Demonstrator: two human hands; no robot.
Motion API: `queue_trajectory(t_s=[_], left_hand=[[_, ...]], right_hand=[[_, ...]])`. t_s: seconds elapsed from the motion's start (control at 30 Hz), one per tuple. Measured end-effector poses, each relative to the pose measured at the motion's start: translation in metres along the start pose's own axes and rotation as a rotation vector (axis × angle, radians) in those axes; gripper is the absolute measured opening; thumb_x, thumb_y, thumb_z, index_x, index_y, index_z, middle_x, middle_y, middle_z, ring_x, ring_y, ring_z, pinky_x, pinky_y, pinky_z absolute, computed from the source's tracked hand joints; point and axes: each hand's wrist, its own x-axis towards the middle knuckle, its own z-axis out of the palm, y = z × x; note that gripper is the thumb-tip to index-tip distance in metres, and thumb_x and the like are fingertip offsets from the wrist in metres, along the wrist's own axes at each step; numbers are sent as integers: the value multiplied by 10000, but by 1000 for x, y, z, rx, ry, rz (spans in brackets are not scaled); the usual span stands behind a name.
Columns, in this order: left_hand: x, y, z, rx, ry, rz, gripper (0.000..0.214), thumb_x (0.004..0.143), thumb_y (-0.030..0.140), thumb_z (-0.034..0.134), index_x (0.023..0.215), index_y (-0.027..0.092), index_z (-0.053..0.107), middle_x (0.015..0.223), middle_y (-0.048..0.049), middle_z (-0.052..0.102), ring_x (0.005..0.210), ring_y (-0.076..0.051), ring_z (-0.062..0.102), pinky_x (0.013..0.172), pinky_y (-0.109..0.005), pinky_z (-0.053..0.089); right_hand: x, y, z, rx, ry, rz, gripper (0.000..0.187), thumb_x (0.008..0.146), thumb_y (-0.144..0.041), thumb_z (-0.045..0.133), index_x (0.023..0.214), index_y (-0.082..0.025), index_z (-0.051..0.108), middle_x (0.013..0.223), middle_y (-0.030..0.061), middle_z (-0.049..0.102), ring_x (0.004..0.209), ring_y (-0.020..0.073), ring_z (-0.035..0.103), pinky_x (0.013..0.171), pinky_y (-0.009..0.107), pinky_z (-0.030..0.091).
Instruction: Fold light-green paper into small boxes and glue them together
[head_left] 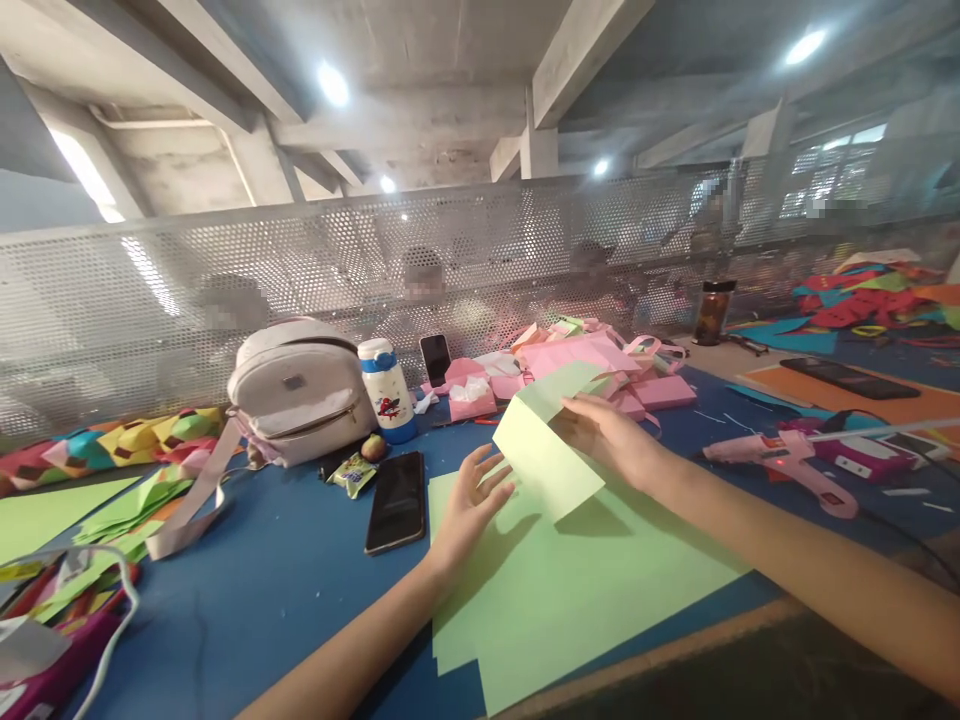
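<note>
A folded light-green paper sheet [544,440] is held up above the blue table [285,560]. My right hand [611,435] grips its upper right edge, fingers pinched on the paper. My left hand [469,505] is at the sheet's lower left corner, fingers spread and touching its edge. Beneath both hands lie larger light-green sheets [570,590], stacked flat near the table's front edge.
A black phone [396,500] lies left of the sheets. Behind it stand a beige backpack [296,390] and a white bottle [386,390]. Pink paper scraps [570,365] pile at the back. A pink glue gun [784,460] lies right. A perforated metal screen [150,300] borders the table.
</note>
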Motion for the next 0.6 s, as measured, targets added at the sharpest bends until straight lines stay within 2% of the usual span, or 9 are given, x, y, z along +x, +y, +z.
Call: queue_trajectory(t_s=[0.1, 0.2, 0.33, 0.47, 0.6], left_hand=[[-4, 4, 5, -161, -32, -110, 623, 734, 334, 840, 1265, 197, 545, 1256, -136, 675, 1150, -273, 657, 1076, -440, 449], [-5, 7, 8, -260, -102, -163, 509, 782, 346, 803, 1209, 136, 622, 1124, -144, 746, 1043, -247, 709, 1072, -419, 456], [-3, 10, 6, -293, -142, -160, 422, 809, 388, 774, 1104, 94, 705, 1121, -167, 751, 1044, -249, 712, 1035, -382, 487], [-1, 10, 3, -285, -97, -146, 395, 764, 363, 818, 1050, 102, 740, 1073, -139, 770, 1011, -236, 723, 1007, -351, 504], [-2, 11, 2, -237, -90, -114, 370, 744, 364, 831, 1005, 112, 759, 1067, -130, 772, 985, -233, 724, 1000, -350, 501]], right_hand=[[3, 0, 7, 43, 47, 17, 32, 838, -185, 669, 816, -198, 650, 811, 31, 761, 789, 196, 722, 776, 314, 554], [4, 2, 11, 101, 57, 61, 65, 873, -166, 629, 818, -189, 654, 786, 30, 756, 729, 175, 714, 712, 286, 550], [2, 4, 13, 126, 61, 136, 100, 907, -184, 585, 840, -185, 660, 746, 33, 754, 681, 181, 711, 664, 293, 547], [-1, 2, 12, 101, 69, 192, 122, 924, -211, 558, 885, -189, 671, 768, 40, 768, 663, 196, 718, 638, 300, 534], [-4, 0, 12, 85, 48, 256, 224, 966, -231, 486, 859, -176, 675, 690, 40, 753, 599, 185, 702, 632, 290, 524]])
